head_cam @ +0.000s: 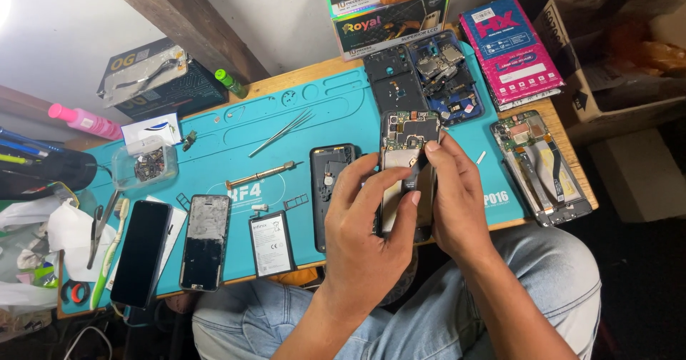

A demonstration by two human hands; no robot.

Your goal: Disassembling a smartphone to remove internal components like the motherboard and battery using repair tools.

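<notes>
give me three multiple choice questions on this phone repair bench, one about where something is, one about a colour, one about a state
1. Where does the loose phone battery lie?
A. on the mat, between the cracked phone and the person's left hand
B. inside the cardboard box
C. on the pink box

2. What colour is the work mat?
A. red
B. teal blue
C. yellow

3. What state is the phone held in both hands?
A. sealed in a package
B. closed, with its screen lit
C. opened, with its circuit board bare

Answers:
1. A: the battery rests at the mat's near edge, right of the cracked phone and beside the left hand.
2. B: the mat under all the parts is teal blue.
3. C: the board shows above the fingers of the left hand and the right hand.
</notes>
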